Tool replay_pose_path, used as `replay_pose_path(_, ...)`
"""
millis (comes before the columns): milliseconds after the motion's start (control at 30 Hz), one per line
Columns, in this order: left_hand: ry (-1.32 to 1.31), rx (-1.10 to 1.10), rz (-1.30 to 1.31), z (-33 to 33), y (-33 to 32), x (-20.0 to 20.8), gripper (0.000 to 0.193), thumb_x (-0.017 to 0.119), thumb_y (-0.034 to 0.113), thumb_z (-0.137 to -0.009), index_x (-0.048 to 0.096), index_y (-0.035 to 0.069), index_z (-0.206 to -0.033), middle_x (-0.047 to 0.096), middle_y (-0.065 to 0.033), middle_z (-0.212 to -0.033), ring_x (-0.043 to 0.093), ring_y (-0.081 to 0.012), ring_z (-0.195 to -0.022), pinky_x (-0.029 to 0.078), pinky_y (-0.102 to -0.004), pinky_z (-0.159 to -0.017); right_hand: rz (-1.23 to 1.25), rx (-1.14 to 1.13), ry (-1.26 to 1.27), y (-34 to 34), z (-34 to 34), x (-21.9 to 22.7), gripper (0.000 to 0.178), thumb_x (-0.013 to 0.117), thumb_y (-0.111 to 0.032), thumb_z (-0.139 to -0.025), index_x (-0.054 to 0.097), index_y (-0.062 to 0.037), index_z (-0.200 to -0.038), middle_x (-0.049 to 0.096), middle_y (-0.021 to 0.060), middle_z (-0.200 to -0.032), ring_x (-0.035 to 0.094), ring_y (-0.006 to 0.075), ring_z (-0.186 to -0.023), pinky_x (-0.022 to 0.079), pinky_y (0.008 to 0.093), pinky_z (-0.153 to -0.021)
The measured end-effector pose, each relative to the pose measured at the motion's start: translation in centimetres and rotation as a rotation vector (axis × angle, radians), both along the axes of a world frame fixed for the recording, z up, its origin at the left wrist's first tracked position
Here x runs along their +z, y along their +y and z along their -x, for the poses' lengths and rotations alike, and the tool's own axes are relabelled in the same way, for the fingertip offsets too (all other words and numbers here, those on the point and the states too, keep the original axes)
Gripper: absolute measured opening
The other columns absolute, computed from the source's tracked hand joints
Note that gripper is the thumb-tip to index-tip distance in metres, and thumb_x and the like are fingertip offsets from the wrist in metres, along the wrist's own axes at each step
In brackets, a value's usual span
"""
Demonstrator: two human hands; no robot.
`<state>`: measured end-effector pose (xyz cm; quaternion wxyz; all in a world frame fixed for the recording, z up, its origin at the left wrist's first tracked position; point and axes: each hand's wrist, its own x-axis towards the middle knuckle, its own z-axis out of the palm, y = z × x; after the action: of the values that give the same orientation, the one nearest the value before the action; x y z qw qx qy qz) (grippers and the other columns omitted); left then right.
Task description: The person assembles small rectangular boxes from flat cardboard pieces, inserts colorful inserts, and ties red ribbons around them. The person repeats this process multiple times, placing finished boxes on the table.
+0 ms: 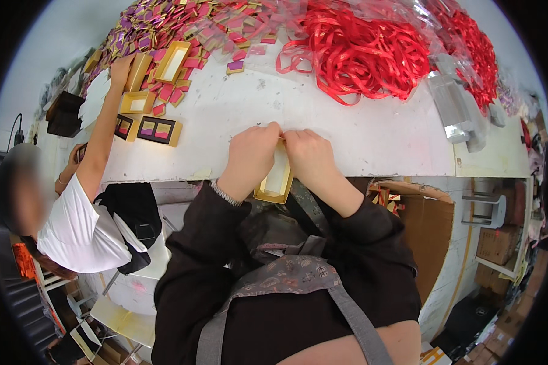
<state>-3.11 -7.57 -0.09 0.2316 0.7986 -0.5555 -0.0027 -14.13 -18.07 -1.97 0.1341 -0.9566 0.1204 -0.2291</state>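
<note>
In the head view, I have the left hand (251,153) and the right hand (313,155) both grasping a box (277,176), their curled fingers nearly meeting at its far end. I can't make out every fingertip, because the knuckles cover some. The box is narrow, gold-walled and pale inside; it sits between the hands, its near end jutting past the near edge of the table (219,115) toward the apron (292,275).

Beyond the hands, left of centre, I see a pile of small pieces (152,30) in pink, purple and gold. Right of it are heaped red ribbons (365,55), then a silver pack (449,108). At the pile's near side a gold tray (173,61) lies tilted, and nearer me is a dark-fronted case (158,131) showing two pieces. On my left, a co-worker (82,234) stretches an arm (98,143) toward the pile. Under the table, at right, stands a brown carton (429,237).
</note>
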Motion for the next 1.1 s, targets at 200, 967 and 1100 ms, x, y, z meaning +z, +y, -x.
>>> replay_pose_path(200, -0.133, -0.087, -0.042, -1.8, -1.4, 0.0, 0.008, 0.060, 0.009, -0.075, 0.053, 0.008, -0.079, 0.059, -0.0112, -0.067, 0.060, -0.0322, -0.064, 0.045, -0.0424, -0.053, 0.121, 0.030, 0.181, -1.5, -1.7, 0.9, 0.012, 0.063, -0.006, -0.065, 0.056, -0.0031, -0.076, 0.061, 0.0101, -0.074, 0.062, 0.0251, -0.072, 0.052, 0.0332, -0.057)
replay_pose_path(967, 1.796, 0.070, 0.615, -5.3, 6.9, -1.8, 0.065, 0.045, 0.060, -0.090, 0.047, 0.006, -0.126, 0.061, -0.0090, -0.099, 0.061, -0.0192, -0.089, 0.052, -0.0343, -0.074, -0.758, 0.197, -0.190, 2.9, -2.5, 1.4, 0.032, 0.067, -0.013, -0.083, 0.062, -0.0013, -0.113, 0.058, 0.0162, -0.123, 0.064, 0.0235, -0.088, 0.052, 0.0325, -0.080)
replay_pose_path(1100, 1.367, 0.184, 1.218, -16.9, 11.2, 6.1, 0.089, 0.036, 0.074, -0.084, 0.036, 0.000, -0.133, 0.049, -0.0173, -0.124, 0.052, -0.0312, -0.109, 0.046, -0.0425, -0.091, -0.675, 0.278, 0.011, 5.3, -4.7, 0.8, 0.041, 0.068, -0.017, -0.082, 0.057, -0.0015, -0.119, 0.052, 0.0168, -0.128, 0.057, 0.0271, -0.105, 0.049, 0.0363, -0.088)
